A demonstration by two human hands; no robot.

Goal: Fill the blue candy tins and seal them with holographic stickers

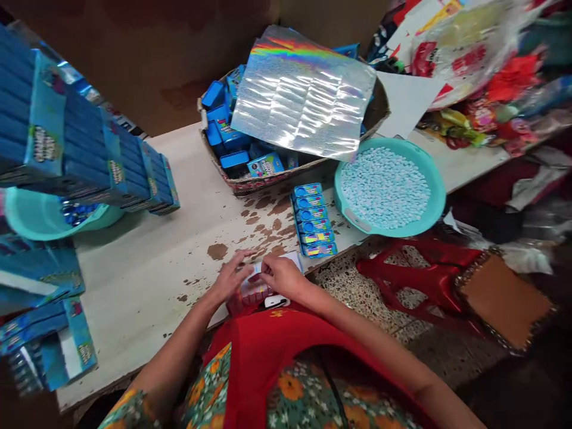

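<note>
A shiny sheet of stickers (pixel 255 293) lies at the table's near edge, right in front of my red apron. My left hand (pixel 229 279) rests at the sheet's left side, fingers stretched and apart. Bent over its upper right part, my right hand (pixel 282 275) has thumb and fingertips pinched together; what is between them is too small to make out. Just beyond, a row of small blue tins (pixel 313 220) stands on the table, the nearest ones bearing shiny strips. A white object (pixel 277 302) with a dark edge sits below my right hand.
A cardboard box (pixel 243 187) holds blue tins under a large silvery sheet (pixel 304 89). Right of it is a turquoise basin (pixel 440 196) of pale tablets. Stacked blue packs (pixel 84 137) rise at left above another basin (pixel 27 220). A red stool (pixel 420 280) stands at right.
</note>
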